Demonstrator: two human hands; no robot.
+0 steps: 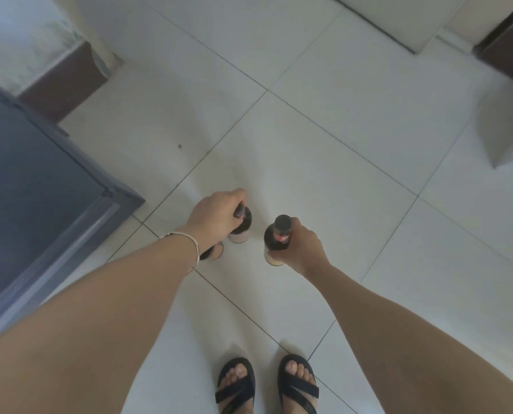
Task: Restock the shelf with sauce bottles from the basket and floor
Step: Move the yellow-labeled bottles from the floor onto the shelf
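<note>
Left grip clasps left bottle by its neck, right grip right bottle likewise.

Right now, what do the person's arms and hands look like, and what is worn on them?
Both forearms are bare, no sleeves in view. The left hand and the right hand wear no gloves. A thin silver-coloured metal bangle circles the left wrist; the right wrist carries nothing.

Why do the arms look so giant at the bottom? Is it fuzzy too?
Head view: the wide-angle lens stretches things near the edges, so the arms swell; the whole frame is a little soft, so the label on the bottle in the right hand is unreadable; light is even, shadows on the floor faint.
</note>
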